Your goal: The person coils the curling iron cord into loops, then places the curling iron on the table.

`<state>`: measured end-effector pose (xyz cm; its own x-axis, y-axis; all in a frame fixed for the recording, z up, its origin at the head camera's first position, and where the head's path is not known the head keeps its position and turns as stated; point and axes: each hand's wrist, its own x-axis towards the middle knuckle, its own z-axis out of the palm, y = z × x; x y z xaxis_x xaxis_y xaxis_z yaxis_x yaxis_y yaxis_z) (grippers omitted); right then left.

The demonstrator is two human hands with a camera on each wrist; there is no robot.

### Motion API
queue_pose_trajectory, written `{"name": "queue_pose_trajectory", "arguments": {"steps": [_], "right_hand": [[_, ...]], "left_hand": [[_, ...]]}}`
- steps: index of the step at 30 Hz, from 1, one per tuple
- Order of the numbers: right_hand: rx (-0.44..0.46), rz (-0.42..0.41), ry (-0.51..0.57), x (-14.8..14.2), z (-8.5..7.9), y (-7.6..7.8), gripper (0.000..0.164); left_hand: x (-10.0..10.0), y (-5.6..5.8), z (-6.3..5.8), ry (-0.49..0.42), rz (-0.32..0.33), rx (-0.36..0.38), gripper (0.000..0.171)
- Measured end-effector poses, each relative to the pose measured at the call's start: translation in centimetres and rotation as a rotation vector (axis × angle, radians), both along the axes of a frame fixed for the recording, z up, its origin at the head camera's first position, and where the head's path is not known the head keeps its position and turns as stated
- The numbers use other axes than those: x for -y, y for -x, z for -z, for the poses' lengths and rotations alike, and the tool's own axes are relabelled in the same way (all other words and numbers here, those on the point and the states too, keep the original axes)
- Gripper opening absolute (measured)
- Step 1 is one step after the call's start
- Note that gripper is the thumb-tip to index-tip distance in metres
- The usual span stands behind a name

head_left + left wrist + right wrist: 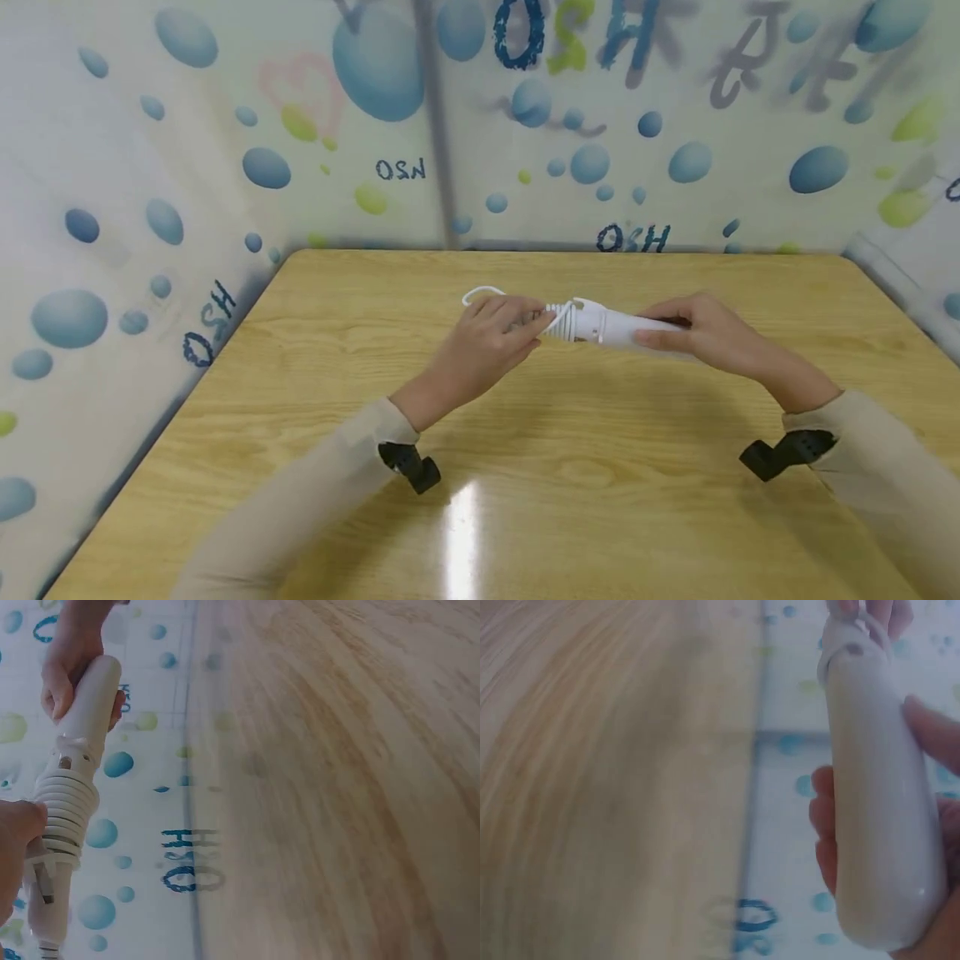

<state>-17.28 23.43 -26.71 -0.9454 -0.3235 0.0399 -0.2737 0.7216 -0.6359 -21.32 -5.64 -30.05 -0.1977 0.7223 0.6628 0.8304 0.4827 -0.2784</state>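
Held over the table is a long white wand-shaped appliance, with its white cord wound round the middle in several turns. My right hand grips the thick, smooth, rounded end, fingers on one side and thumb on the other. At the narrower end my left hand holds the appliance, its thumb against the wound cord in the left wrist view. A loose cord loop sticks out beyond the left hand. Near the coils a small dark piece shows; its kind is unclear.
The wood-grain table lies beneath both hands. Behind it stands a wall printed with blue and green drops and lettering, which continues along the left side. Each sleeve carries a black wrist mount.
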Motion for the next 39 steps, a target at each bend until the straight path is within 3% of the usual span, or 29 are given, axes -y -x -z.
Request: {"name": "queue_pose_trajectory", "arguments": {"steps": [3, 9, 12, 17, 22, 25, 29, 35, 39], "right_hand": [[0.103, -0.06, 0.063, -0.5, 1.9, 1.3, 0.038], [0.208, -0.13, 0.048, -0.7, 4.5, 2.2, 0.042], [0.217, -0.156, 0.043, -0.8, 5.2, 2.2, 0.042], [0.157, -0.205, 0.064, -0.9, 5.9, 2.3, 0.034], [0.154, -0.258, 0.029, -0.8, 6.3, 2.9, 0.033], [0.156, -0.289, 0.003, -0.9, 6.4, 3.5, 0.037], [0.16, -0.286, -0.004, -0.8, 6.5, 3.9, 0.039], [0.171, -0.258, 0.005, -0.8, 6.8, 4.1, 0.037], [0.183, -0.278, 0.029, -0.9, 7.2, 4.3, 0.038]], "left_hand": [[0.1, 0.1, 1.0, 0.065, 0.023, 0.086, 0.033], [0.1, -0.3, 2.8, 0.192, 0.07, 0.268, 0.03], [0.2, -0.7, 3.3, 0.221, 0.087, 0.331, 0.027], [0.4, -1.2, 3.4, 0.213, 0.076, 0.397, 0.028], [0.8, -1.0, 3.2, 0.185, 0.105, 0.448, 0.024], [1.0, -0.4, 2.9, 0.139, 0.123, 0.5, 0.018], [1.6, 1.0, 2.4, 0.087, 0.085, 0.617, 0.017], [2.4, 3.8, 2.4, 0.123, -0.069, 0.881, 0.024], [3.0, 5.1, 3.1, 0.13, -0.075, 1.071, 0.026]]}}
